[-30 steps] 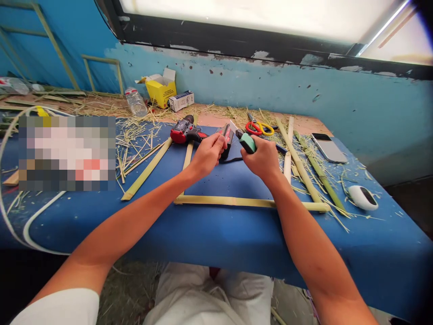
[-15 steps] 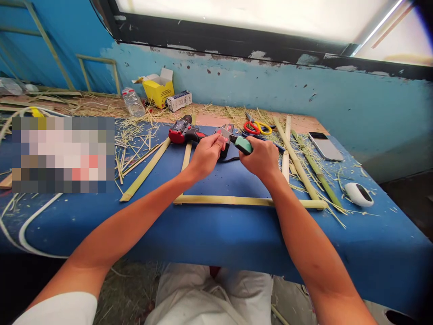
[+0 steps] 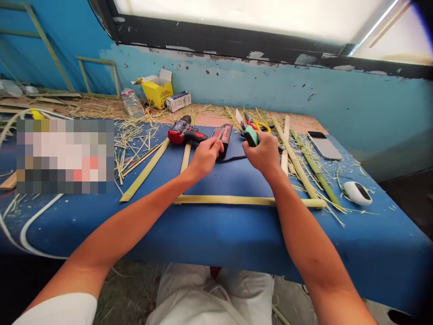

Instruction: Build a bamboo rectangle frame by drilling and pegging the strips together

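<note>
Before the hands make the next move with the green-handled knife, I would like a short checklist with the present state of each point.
1. Right hand grips the green-handled knife firmly: ok.
2. Blade points away from the body, up toward the wall: ok.
3. Left hand is apart from the blade: ok; it rests by the red and black tool.
4. Blade locked in position: cannot tell.
5. Bamboo strip lies flat in front of the hands: ok.
6. Drill lies beside the working area, untouched: ok.
</note>
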Available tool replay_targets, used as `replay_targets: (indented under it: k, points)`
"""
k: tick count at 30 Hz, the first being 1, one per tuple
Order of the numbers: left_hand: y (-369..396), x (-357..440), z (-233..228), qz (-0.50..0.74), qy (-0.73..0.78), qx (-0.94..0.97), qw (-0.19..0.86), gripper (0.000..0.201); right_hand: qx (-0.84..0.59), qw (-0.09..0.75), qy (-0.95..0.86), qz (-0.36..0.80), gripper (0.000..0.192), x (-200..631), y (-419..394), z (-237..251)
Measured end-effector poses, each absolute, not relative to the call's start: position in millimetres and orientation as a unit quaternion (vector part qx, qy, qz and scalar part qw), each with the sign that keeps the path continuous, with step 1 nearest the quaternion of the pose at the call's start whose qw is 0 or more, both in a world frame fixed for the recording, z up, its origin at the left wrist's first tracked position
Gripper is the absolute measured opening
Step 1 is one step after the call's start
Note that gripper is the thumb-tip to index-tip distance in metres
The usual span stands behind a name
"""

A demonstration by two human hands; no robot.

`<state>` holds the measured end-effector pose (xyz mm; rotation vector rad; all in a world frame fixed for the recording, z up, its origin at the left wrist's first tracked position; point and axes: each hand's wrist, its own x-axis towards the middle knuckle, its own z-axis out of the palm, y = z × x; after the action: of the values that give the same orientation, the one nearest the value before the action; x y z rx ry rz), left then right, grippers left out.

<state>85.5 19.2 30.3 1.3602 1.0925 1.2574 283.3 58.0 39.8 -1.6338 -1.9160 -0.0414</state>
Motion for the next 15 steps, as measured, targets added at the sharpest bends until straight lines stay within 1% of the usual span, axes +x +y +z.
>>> replay_targets:
  k: [8,15]
  points:
    - [17.9,84.4,33.5,0.520,0.419,0.565,0.485,0.039,-0.570,0.220,-0.792,-0.009,0.014,276.8,45.2,36.7]
    - [18.5,81.7,34.2,0.529,0.433,0.572,0.453,0.028,-0.566,0.200,-0.800,-0.002,0.016,273.3,43.1,37.4]
